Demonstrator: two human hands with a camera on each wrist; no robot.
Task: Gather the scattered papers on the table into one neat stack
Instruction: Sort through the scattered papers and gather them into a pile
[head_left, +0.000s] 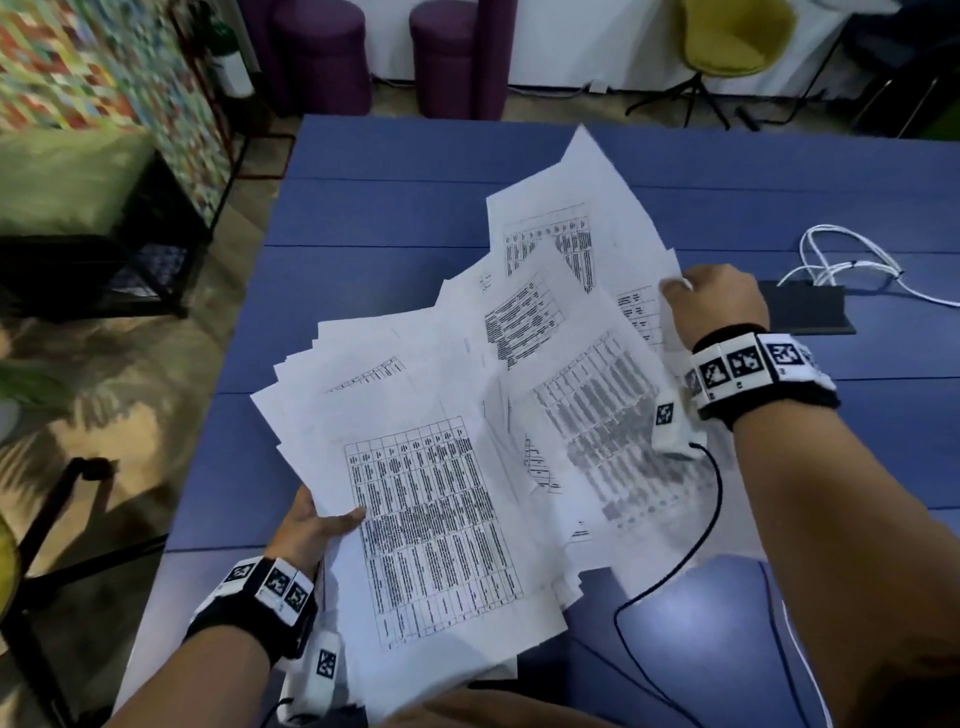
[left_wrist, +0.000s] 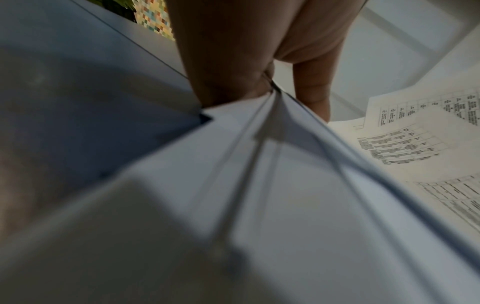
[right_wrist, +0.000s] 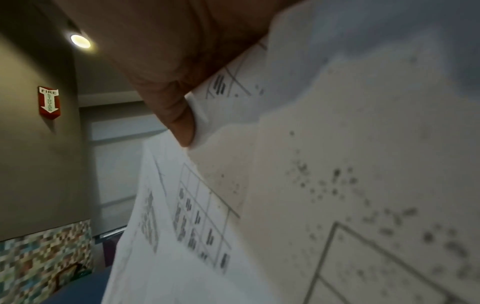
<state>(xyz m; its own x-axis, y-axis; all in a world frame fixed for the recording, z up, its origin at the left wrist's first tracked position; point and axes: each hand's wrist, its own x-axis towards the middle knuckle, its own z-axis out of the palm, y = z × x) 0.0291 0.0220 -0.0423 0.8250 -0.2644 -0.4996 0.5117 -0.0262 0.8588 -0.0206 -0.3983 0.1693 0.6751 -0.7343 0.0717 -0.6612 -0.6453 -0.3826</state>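
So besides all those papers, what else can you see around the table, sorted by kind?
Purple stools: 2
Yellow-green chair: 1
White cable bundle: 1
Flat black slab on the blue table: 1
Total: 5
The papers, fanned between the left hand and right hand, overlap too much to count.

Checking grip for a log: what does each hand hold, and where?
Both grip the fanned white printed papers: left hand at the near-left edge, right hand at the far-right edge.
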